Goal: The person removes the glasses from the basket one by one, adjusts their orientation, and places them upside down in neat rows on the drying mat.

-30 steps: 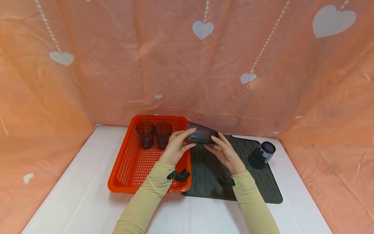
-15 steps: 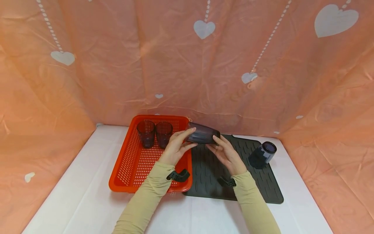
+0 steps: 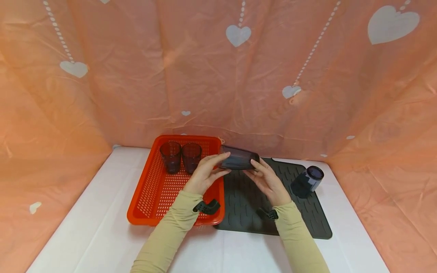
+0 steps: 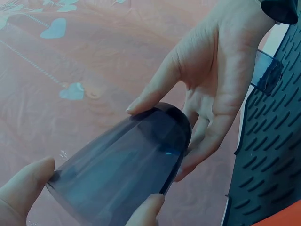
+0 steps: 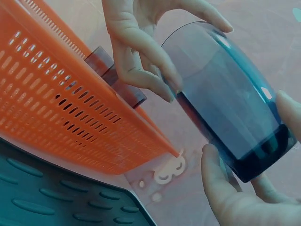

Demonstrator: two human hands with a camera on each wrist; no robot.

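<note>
A dark tinted drinking glass (image 3: 239,158) lies tilted on its side in the air, over the gap between basket and mat. My left hand (image 3: 204,172) grips it near the rim, with thumb and fingers on opposite sides. At the thick base end, my right hand (image 3: 268,184) holds it by the fingertips. The right wrist view shows the see-through body of the glass (image 5: 225,89), with the rim toward my left hand (image 5: 136,47). Two similar glasses (image 3: 170,155) stand side by side in the red basket (image 3: 141,216). Another glass (image 3: 307,182) stands base up on the black mat (image 3: 239,212).
The perforated basket stands left of the ridged mat, close against its left edge. Both lie on a white table (image 3: 102,227). A pink curtain (image 3: 211,76) with white hearts hangs behind and at the sides.
Both hands and the held glass have shifted slightly to the right. The grip looks much the same, and the other glasses, basket and mat stay in place.
</note>
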